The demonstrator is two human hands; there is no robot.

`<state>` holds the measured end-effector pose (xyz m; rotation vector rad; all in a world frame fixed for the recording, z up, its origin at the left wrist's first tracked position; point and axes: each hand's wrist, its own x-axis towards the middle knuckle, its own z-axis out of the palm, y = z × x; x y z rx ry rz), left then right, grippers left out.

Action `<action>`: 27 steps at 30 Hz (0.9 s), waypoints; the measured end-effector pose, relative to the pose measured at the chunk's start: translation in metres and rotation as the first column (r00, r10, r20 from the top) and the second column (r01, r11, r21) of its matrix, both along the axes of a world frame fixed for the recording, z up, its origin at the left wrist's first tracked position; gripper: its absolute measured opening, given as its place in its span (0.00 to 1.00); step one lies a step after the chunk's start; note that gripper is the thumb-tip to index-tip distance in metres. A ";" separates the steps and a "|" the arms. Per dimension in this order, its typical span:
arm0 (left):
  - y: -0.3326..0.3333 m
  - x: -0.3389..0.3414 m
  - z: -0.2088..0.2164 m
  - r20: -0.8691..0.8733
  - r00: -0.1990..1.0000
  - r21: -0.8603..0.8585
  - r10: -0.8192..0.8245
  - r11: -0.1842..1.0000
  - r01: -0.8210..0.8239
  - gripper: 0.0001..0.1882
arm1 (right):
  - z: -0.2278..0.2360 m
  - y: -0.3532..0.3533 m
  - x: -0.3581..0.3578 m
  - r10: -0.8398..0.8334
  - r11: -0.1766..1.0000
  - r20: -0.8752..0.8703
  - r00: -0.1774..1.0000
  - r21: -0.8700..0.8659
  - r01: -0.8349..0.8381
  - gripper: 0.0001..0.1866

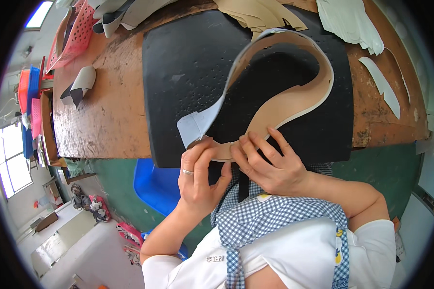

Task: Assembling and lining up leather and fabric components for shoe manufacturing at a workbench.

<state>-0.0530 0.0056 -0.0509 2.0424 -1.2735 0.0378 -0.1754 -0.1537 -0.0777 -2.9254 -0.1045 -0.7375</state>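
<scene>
A long curved beige leather strip (294, 103) with a pale grey-white lining loops over a black mat (188, 72) on a worn wooden table (111, 115). My left hand (200, 176), wearing a ring, pinches the strip's near end at the mat's front edge, just below the folded-over white end (194, 126). My right hand (270, 164) presses fingers on the same near part of the strip, right beside the left hand. Both hands hold the strip.
Cut beige pieces (260, 14) and white pieces (349, 21) lie at the table's far side. A folded grey piece (79, 84) sits on the left. Pink baskets (74, 31) stand at the far left corner. A blue plastic stool (154, 185) stands below on the green floor.
</scene>
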 end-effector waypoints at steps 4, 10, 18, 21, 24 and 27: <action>-0.001 0.004 0.004 0.076 0.996 0.061 -0.048 0.997 0.044 0.21 | 0.001 -0.003 0.000 0.014 0.999 -0.002 1.000 0.046 -0.014 0.16; 0.002 0.010 0.007 0.353 0.898 0.179 -0.262 0.961 0.210 0.13 | 0.001 -0.002 0.000 0.025 0.996 0.013 1.000 0.084 -0.026 0.14; -0.005 0.008 0.007 0.403 0.871 0.223 -0.282 0.953 0.205 0.12 | 0.002 -0.003 0.001 0.016 0.992 0.035 0.999 0.121 -0.020 0.10; -0.004 0.013 0.006 0.239 0.964 0.085 -0.117 0.991 0.099 0.11 | 0.002 -0.002 0.002 0.017 0.997 0.023 1.000 0.078 -0.019 0.12; -0.009 0.009 0.008 -0.288 0.923 -0.094 0.254 0.952 -0.291 0.11 | 0.002 0.000 0.003 -0.001 0.998 0.025 1.000 0.066 -0.001 0.14; -0.007 0.010 0.002 0.002 1.000 -0.048 0.009 0.999 -0.008 0.13 | -0.003 0.006 0.005 -0.039 0.999 0.025 0.999 0.019 0.038 0.16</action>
